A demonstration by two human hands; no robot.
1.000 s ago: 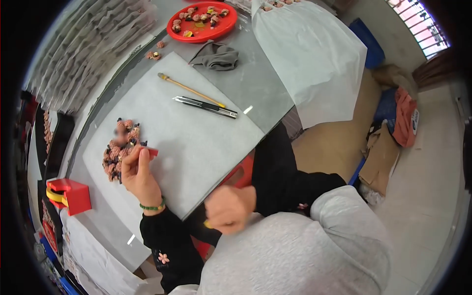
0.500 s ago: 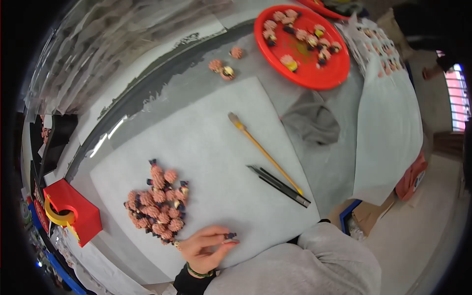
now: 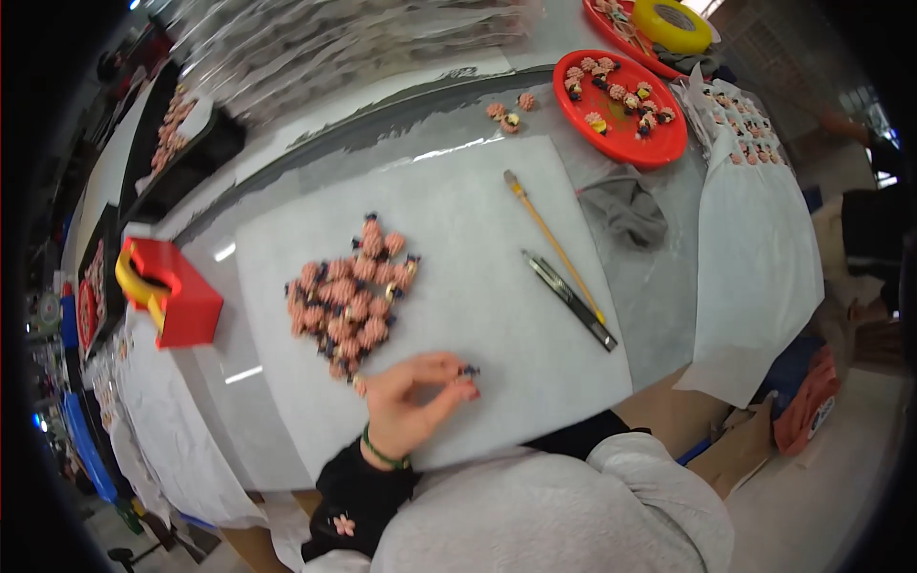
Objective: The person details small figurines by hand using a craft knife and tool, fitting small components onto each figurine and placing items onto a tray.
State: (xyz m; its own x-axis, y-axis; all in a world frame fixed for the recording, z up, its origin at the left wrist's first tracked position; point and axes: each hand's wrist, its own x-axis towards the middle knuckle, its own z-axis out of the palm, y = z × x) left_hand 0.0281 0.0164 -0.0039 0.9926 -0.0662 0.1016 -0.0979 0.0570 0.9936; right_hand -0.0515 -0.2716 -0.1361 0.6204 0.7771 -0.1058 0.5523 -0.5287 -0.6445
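My left hand (image 3: pixel 406 401), with a green cord round its wrist, hovers low over the white sheet (image 3: pixel 478 315). Its thumb and finger are closed on a small dark piece (image 3: pixel 469 371); most of it is hidden and its kind is unclear. Just beyond that hand lies a heap of small figurines (image 3: pixel 349 298) with ridged pink tops and dark blue parts. To the right on the sheet are a thin brush (image 3: pixel 554 248) with a yellow handle and a black pen-like tool (image 3: pixel 570 301). Only a dark sleeve shows on my right side; the right hand is out of sight.
A red plate (image 3: pixel 621 138) with several figurines stands far right, a grey cloth (image 3: pixel 626 208) nearer. A few loose figurines (image 3: pixel 503 116) lie beyond the sheet. A red tape dispenser (image 3: pixel 177 291) stands left. Stacked clear plastic trays (image 3: pixel 334 53) fill the back.
The view has shifted, so the table sits lower at the left and more surroundings show. My left hand keeps its pinch on the small dark piece. More of both dark sleeves shows.
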